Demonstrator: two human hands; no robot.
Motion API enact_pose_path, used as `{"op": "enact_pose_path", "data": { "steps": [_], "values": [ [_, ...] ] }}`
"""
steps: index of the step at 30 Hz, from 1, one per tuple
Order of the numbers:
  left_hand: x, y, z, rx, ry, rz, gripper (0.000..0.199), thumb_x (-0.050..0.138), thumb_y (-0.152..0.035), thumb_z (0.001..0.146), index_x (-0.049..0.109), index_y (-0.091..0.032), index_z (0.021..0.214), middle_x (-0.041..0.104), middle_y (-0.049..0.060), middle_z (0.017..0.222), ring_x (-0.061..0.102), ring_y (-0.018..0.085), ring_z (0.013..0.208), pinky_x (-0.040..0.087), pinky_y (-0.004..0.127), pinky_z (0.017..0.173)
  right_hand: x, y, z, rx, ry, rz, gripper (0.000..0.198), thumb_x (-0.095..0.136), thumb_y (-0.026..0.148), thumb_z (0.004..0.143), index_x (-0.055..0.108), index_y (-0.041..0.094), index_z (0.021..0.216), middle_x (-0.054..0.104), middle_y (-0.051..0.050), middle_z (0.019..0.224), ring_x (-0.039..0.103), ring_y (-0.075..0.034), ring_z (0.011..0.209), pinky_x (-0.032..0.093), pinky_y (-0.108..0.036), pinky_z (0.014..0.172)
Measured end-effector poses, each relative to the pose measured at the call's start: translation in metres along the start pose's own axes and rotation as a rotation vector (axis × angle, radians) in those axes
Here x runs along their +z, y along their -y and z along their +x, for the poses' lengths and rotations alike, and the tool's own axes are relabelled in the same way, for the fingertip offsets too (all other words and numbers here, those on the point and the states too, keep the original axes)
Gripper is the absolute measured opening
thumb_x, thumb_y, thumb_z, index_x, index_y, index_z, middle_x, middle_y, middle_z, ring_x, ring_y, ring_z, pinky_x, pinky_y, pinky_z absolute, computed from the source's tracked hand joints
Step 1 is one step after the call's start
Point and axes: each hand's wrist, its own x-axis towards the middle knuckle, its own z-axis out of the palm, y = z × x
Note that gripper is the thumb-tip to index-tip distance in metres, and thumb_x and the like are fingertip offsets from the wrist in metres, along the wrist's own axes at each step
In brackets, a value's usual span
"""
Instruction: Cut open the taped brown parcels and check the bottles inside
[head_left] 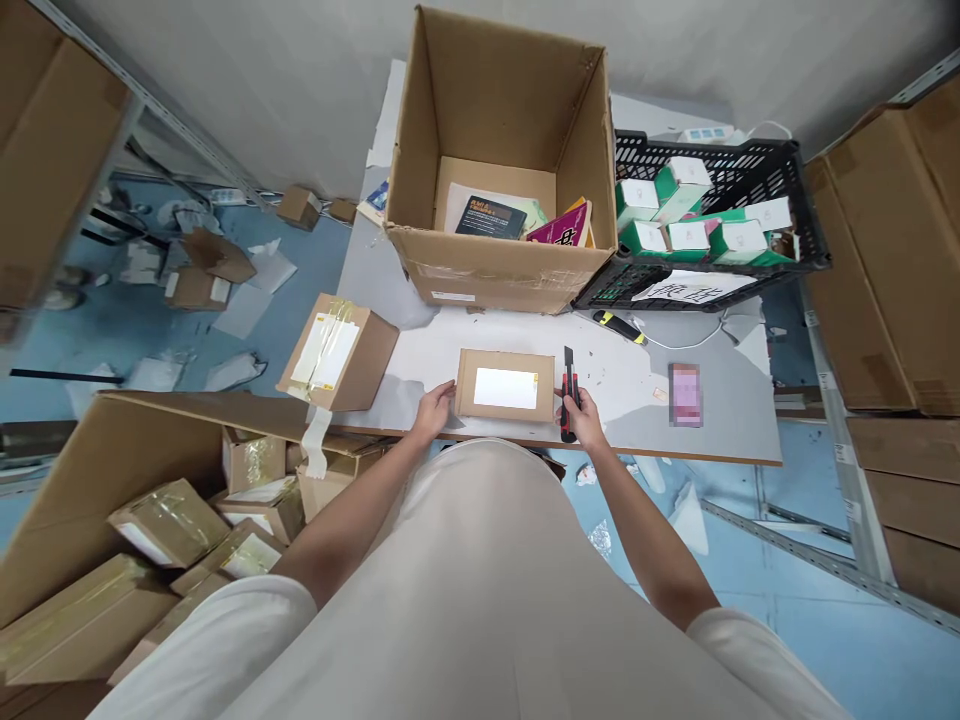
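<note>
A small flat cardboard box [466, 390] with a white label [505, 388] lies on the work table near its front edge. At its left side, my left hand [433, 410] grips the edge, thumb and fingers partly hidden by it. My right hand [583, 415] is closed around a red and black utility knife [568, 390], its dark blade extended away from me. Some fingers of that hand also reach the box's right side.
A large open carton [499, 268] with several books stands behind. Right of it is a black plastic crate [814, 240] of green-white boxes. A yellow-black cutter [619, 327] and a phone-like pink object [685, 395] lie right. A taped parcel [367, 360] stands left, above a parcel-filled carton [37, 480].
</note>
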Motion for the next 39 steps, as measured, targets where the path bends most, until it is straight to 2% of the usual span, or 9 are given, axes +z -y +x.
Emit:
{"op": "enact_pose_path", "data": {
  "steps": [4,8,14,18,21,24,28,33,39],
  "values": [
    [0.001,0.018,-0.021,0.023,0.131,-0.050,0.060,0.062,-0.028,0.068,0.057,-0.012,0.126,0.060,0.011,0.128,0.055,0.026,0.120,0.039,0.042,0.108,-0.002,-0.020,-0.019,0.065,-0.006,-0.037,0.048,0.063,0.057,0.070,0.049,0.023,0.101,0.062,-0.003,0.104,0.056,-0.010,0.068,0.052,-0.025,0.052],
    [0.007,0.007,-0.032,0.006,0.128,-0.131,0.059,0.066,-0.038,0.069,0.059,-0.010,0.121,0.064,0.013,0.120,0.060,0.027,0.111,0.045,0.044,0.101,0.000,-0.025,-0.029,0.090,-0.012,-0.056,0.049,0.060,0.058,0.072,0.048,0.023,0.103,0.059,0.001,0.087,0.057,-0.011,0.065,0.053,-0.026,0.053],
    [-0.004,-0.040,-0.020,0.086,-0.079,0.068,0.045,0.058,-0.049,0.078,0.069,-0.012,0.101,0.068,0.011,0.099,0.065,0.021,0.086,0.052,0.036,0.082,0.001,0.019,-0.016,-0.039,0.031,-0.017,0.045,0.061,0.056,0.074,0.048,0.023,0.103,0.058,-0.003,0.103,0.058,-0.014,0.082,0.054,-0.025,0.057],
    [-0.005,-0.066,0.006,0.100,-0.176,0.267,0.044,0.047,-0.050,0.085,0.071,-0.013,0.092,0.068,0.009,0.085,0.063,0.020,0.079,0.050,0.036,0.081,0.009,0.045,0.008,-0.074,0.016,-0.086,0.044,0.060,0.056,0.073,0.047,0.022,0.098,0.057,0.001,0.088,0.054,-0.010,0.061,0.052,-0.025,0.051],
    [0.001,-0.073,0.014,0.159,-0.165,0.375,0.046,0.056,-0.051,0.080,0.068,-0.013,0.103,0.066,0.010,0.089,0.063,0.023,0.086,0.051,0.038,0.082,0.013,0.049,0.021,-0.066,0.000,-0.198,0.043,0.056,0.057,0.075,0.045,0.022,0.097,0.053,0.004,0.078,0.050,-0.008,0.050,0.050,-0.026,0.049],
    [0.010,-0.069,0.003,0.423,-0.198,0.498,0.063,0.069,-0.050,0.072,0.058,-0.013,0.121,0.060,0.017,0.116,0.056,0.030,0.111,0.046,0.046,0.095,0.011,0.051,0.020,-0.112,0.000,-0.420,0.043,0.047,0.056,0.081,0.047,0.020,0.105,0.058,0.001,0.080,0.056,-0.013,0.056,0.052,-0.031,0.056],
    [0.024,-0.056,-0.013,0.812,-0.030,0.626,0.028,0.046,-0.027,0.092,0.060,-0.021,0.116,0.062,0.013,0.121,0.053,0.025,0.120,0.043,0.049,0.100,0.022,0.074,0.005,-0.381,-0.026,-0.947,0.041,0.033,0.044,0.093,0.047,0.018,0.122,0.064,-0.012,0.108,0.063,-0.024,0.092,0.050,-0.038,0.078],
    [0.030,-0.044,-0.010,0.906,-0.025,0.648,0.030,0.039,-0.018,0.095,0.059,-0.019,0.117,0.064,0.013,0.119,0.053,0.022,0.121,0.045,0.047,0.099,0.076,0.114,0.006,-0.485,0.503,-1.624,0.038,0.029,0.037,0.097,0.042,0.023,0.130,0.063,-0.013,0.115,0.064,-0.026,0.097,0.047,-0.034,0.077],
    [0.032,-0.043,-0.004,0.895,-0.032,0.602,0.029,0.039,-0.017,0.095,0.061,-0.018,0.114,0.065,0.013,0.117,0.053,0.021,0.122,0.043,0.047,0.102,0.113,0.124,0.023,-0.502,0.630,-1.916,0.036,0.021,0.026,0.097,0.041,0.019,0.127,0.062,-0.017,0.114,0.066,-0.027,0.093,0.046,-0.034,0.074]
  ]
}}
